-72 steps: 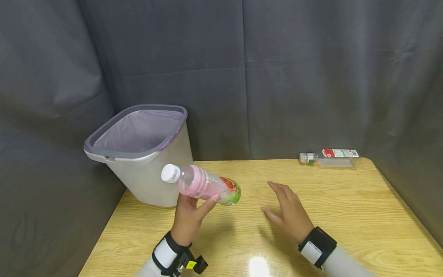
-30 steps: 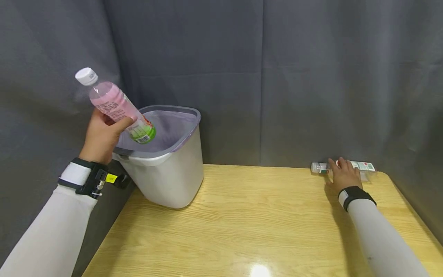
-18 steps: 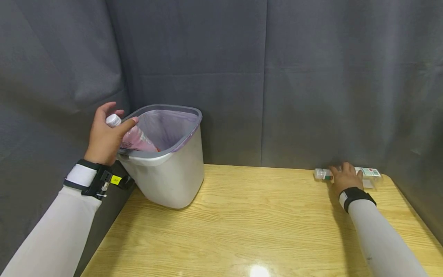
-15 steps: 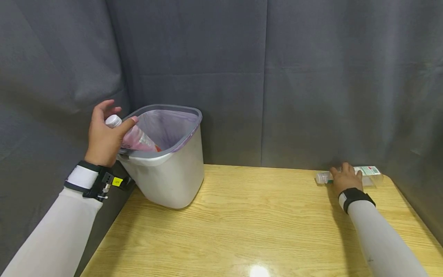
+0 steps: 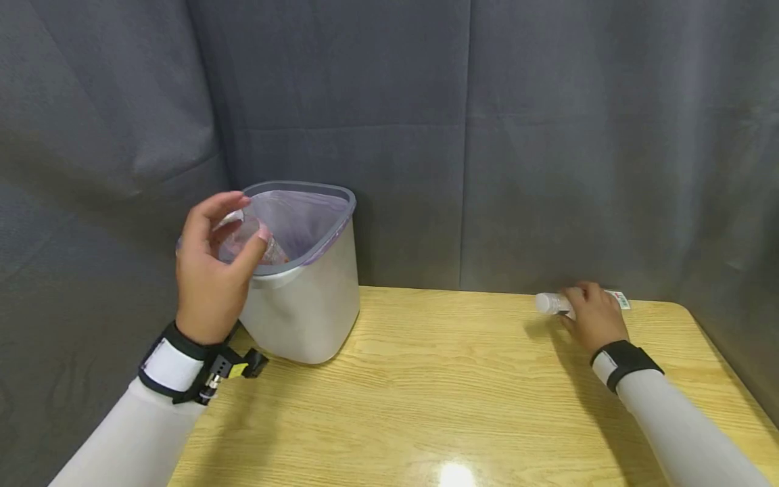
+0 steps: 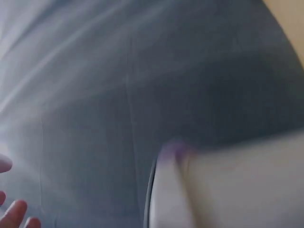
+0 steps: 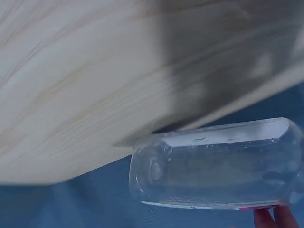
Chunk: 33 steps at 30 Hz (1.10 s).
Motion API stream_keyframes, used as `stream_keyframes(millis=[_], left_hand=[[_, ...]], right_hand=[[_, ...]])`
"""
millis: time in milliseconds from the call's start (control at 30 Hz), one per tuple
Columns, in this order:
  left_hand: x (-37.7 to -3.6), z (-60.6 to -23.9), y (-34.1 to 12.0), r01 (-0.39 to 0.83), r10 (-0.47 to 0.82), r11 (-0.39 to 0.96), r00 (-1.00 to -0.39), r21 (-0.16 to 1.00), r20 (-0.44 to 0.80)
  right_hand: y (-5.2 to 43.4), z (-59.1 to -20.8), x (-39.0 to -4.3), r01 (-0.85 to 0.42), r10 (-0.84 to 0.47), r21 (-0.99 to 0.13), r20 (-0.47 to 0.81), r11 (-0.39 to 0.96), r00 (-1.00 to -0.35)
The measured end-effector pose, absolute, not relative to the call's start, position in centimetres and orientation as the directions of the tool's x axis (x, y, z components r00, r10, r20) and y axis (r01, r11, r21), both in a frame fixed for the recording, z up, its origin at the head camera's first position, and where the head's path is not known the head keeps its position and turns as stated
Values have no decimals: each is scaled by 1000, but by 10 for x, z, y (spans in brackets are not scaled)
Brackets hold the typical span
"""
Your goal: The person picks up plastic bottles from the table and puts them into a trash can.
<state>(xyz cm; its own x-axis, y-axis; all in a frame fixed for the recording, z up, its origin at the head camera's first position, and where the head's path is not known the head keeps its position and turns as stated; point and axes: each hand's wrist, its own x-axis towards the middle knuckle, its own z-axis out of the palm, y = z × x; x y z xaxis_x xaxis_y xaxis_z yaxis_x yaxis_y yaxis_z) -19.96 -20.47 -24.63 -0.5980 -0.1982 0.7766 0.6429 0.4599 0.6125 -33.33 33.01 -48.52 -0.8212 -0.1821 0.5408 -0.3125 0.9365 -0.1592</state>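
Note:
My left hand [image 5: 216,270] is raised in front of the bin, fingers and thumb spread in a loose curve. Behind those fingers the pink-labelled plastic bottle [image 5: 275,253] leans inside the bin's opening, mostly hidden. Only a few fingertips [image 6: 14,213] appear at the lower left of the left wrist view, with no bottle among them. At the table's far right, my right hand [image 5: 593,318] grips a clear plastic bottle [image 5: 550,303] with a white cap. Its see-through body [image 7: 213,166] fills the lower right wrist view, apart from the tabletop.
A white bin [image 5: 304,314] with a grey rim and purple liner stands at the back left of the wooden table [image 5: 420,385]. Dark grey curtains [image 5: 377,135] hang behind and at both sides. The table's back edge lies just past the right hand.
The left hand lowered the pink bottle into the bin, released it and drew back toward me. The right hand reached the clear bottle, took hold of it and moved it slightly left.

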Motion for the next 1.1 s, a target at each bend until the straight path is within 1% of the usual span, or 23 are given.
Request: stream_keyframes(millis=[67, 133, 233, 300, 400, 500, 600, 700, 867, 967, 1100], left_hand=[[-193, -258, -193, 697, -147, 390, -598, 602, 788], [-187, -273, -180, 729, -96, 322, -610, 604, 787], [-181, -301, -162, 727, -22, 275, -650, 629, 760], [-180, -323, -149, 704, 13, 259, -688, 662, 726], [-179, -354, -130, 634, 66, 264, -764, 727, 642], [-179, -381, -111, 520, 122, 272, -853, 810, 507], [-178, -405, -94, 402, 172, 280, -915, 872, 366], [-179, -427, -79, 340, 212, 274, -934, 900, 289], [-179, -452, -62, 288, 249, 248, -942, 925, 227], [-177, -461, -55, 285, 267, 253, -939, 925, 216], [-172, -472, -48, 329, 301, 295, -923, 897, 240]], right_hand=[[315, -476, -323, -343, -179, -203, 560, 917, -809], [300, -466, -312, -373, -172, -254, 574, 892, -801], [279, -455, -297, -433, -189, -302, 592, 850, -783], [266, -450, -287, -478, -210, -321, 607, 818, -767], [247, -444, -271, -529, -241, -343, 614, 776, -751], [230, -440, -254, -570, -261, -375, 617, 731, -742], [213, -439, -238, -602, -279, -401, 620, 691, -733], [199, -440, -224, -626, -298, -415, 620, 660, -725], [178, -444, -203, -660, -324, -435, 624, 612, -711], [168, -445, -191, -674, -334, -460, 620, 578, -710], [158, -446, -178, -671, -331, -501, 607, 547, -723]])
